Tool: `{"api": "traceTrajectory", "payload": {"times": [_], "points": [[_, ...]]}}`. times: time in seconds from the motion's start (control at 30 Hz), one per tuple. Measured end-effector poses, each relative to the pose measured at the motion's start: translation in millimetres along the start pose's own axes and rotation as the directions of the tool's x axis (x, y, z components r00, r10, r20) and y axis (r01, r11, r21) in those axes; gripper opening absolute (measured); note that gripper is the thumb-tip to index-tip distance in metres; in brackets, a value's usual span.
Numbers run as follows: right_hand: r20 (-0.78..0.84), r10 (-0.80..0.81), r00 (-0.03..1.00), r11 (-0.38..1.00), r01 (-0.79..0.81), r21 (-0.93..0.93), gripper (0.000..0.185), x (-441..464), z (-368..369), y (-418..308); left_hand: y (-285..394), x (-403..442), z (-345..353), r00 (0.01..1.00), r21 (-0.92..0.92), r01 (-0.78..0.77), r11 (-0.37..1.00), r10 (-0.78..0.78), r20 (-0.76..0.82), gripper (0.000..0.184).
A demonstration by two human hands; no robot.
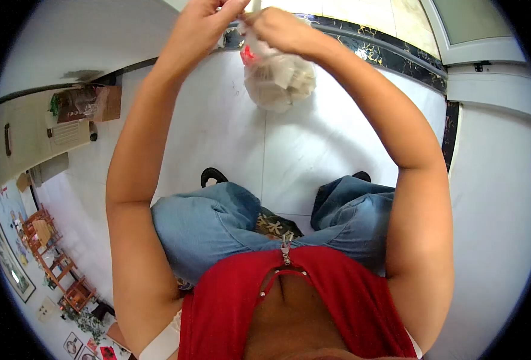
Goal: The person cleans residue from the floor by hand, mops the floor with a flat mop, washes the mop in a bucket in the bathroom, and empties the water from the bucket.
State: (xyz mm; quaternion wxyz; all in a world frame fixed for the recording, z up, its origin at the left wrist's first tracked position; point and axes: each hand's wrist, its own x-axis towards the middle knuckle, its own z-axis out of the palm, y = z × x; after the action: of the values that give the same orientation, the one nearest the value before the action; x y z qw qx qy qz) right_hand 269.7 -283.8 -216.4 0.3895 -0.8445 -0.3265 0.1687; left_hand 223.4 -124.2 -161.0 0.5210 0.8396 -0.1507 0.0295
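A translucent plastic bag (283,84) with pale contents and a red patch hangs or rests over the white floor at the top of the view. My right hand (280,30) is closed around its gathered neck, slightly blurred. Beside it, my left hand (208,18) is closed with the thumb pressed in, and a bit of white plastic shows at its fingers. The upper frame edge cuts off part of the left hand. What lies inside the bag is too unclear to name.
A black marbled threshold (373,51) runs past the bag, with a white door (481,54) at the right. A cabinet (37,132) and a cardboard box (106,103) stand left. Wooden chairs (49,252) are farther back. My knees (205,216) are bent below.
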Motion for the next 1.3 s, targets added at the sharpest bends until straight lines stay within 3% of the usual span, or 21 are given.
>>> {"api": "traceTrajectory", "payload": {"times": [0.03,0.13,0.17,0.2,0.27,0.33,0.4,0.43,0.47,0.53,0.63,0.73,0.77,0.83,0.9,1.0,1.03,1.17,1.23,1.3], "points": [[-0.011,0.09,0.996,0.984,-0.087,0.158,0.038,4.3,-2.2,8.8,-8.3,5.5,1.2,0.976,-0.171,0.217,0.961,-0.217,0.019,0.049],[0.085,0.237,0.968,0.766,-0.24,0.596,0.036,-1.5,-14.0,17.3,-30.5,-10.0,12.9,0.939,-0.195,0.343,0.919,-0.328,0.102,0.038],[0.133,0.246,0.96,0.783,-0.277,0.556,0.033,-8.0,-23.6,10.3,-31.9,-12.7,14.9,0.915,-0.195,0.377,0.905,-0.331,0.231,0.045],[0.181,0.254,0.95,0.799,-0.311,0.514,0.031,-15.1,-30.3,5.1,-38.1,-14.9,20.7,0.899,-0.189,0.396,0.899,-0.338,0.278,0.039],[0.181,0.112,0.977,0.817,-0.194,0.543,0.029,-25.8,-31.8,-7.2,-53.8,-16.6,27.5,0.882,-0.211,0.442,0.872,-0.381,0.276,0.029],[0.086,-0.024,0.996,0.898,-0.017,0.44,0.021,-22.8,-24.3,9.7,-57.6,-18.6,27.0,0.878,-0.197,0.468,0.861,-0.428,0.214,0.021],[-0.159,-0.234,0.959,0.971,0.223,-0.085,0.011,-22.1,-14.8,5.9,-62.1,-18.5,25.8,0.881,-0.236,0.465,0.853,-0.419,0.221,0.018],[-0.202,-0.424,0.883,0.878,0.346,-0.332,0.016,-21.7,-12.6,1.9,-62.8,-18.2,25.8,0.902,-0.228,0.426,0.875,-0.393,0.176,0.018],[-0.186,-0.542,0.82,0.737,0.357,-0.574,0.02,-18.9,-9.8,-1.9,-63.4,-18.6,28.0,0.922,-0.226,0.386,0.895,-0.361,0.142,0.018],[-0.192,-0.619,0.762,0.636,0.343,-0.691,0.019,-16.0,-3.7,-8.8,-56.9,-15.0,27.5,0.855,-0.445,0.49,0.749,-0.513,0.076,0.019],[-0.221,-0.683,0.696,0.564,0.31,-0.766,0.015,-13.4,1.8,-5.7,-60.3,-16.4,19.2,0.913,-0.449,0.408,0.795,-0.368,0.179,0.019],[-0.191,-0.709,0.678,0.523,0.324,-0.789,0.012,-19.0,-0.9,-14.3,-47.5,-24.5,1.8,0.915,-0.233,0.394,0.889,-0.358,0.184,0.019],[-0.175,-0.696,0.696,0.531,0.335,-0.779,0.012,-20.4,0.4,-16.4,-35.1,-29.5,-5.6,0.864,-0.227,0.496,0.838,-0.451,0.223,0.017],[-0.114,-0.712,0.693,0.516,0.405,-0.755,0.011,-21.5,0.1,-19.9,-58.3,-37.1,2.4,0.982,0.066,0.179,0.982,-0.182,0.044,0.015],[-0.032,-0.768,0.639,0.464,0.522,-0.716,0.011,-21.6,-1.2,-23.3,-75.4,-43.1,6.5,0.996,0.375,-0.076,0.924,0.087,-0.013,0.012],[0.027,-0.772,0.635,0.474,0.604,-0.641,0.013,-32.3,-7.4,-22.1,-106.8,-69.4,-26.1,0.973,0.637,-0.112,0.763,0.215,-0.086,0.012],[0.012,-0.781,0.624,0.485,0.62,-0.617,0.015,-34.8,-10.1,-23.0,-107.0,-84.6,-46.3,0.99,0.622,-0.003,0.783,0.091,-0.11,0.014],[0.012,-0.661,0.75,0.679,0.606,-0.414,0.018,-45.4,-6.6,-38.3,-114.7,-154.1,-82.9,0.98,0.657,0.189,0.73,-0.095,-0.177,0.017],[0.094,-0.574,0.813,0.769,0.575,-0.279,0.022,-46.3,2.0,-46.4,-93.3,-180.6,-104.5,0.917,0.346,0.394,0.852,-0.391,-0.082,0.019],[0.172,-0.443,0.88,0.874,0.467,-0.138,0.025,-47.1,9.4,-39.5,-78.0,-208.2,-134.5,0.826,-0.066,0.537,0.841,-0.54,-0.16,0.022]]}}
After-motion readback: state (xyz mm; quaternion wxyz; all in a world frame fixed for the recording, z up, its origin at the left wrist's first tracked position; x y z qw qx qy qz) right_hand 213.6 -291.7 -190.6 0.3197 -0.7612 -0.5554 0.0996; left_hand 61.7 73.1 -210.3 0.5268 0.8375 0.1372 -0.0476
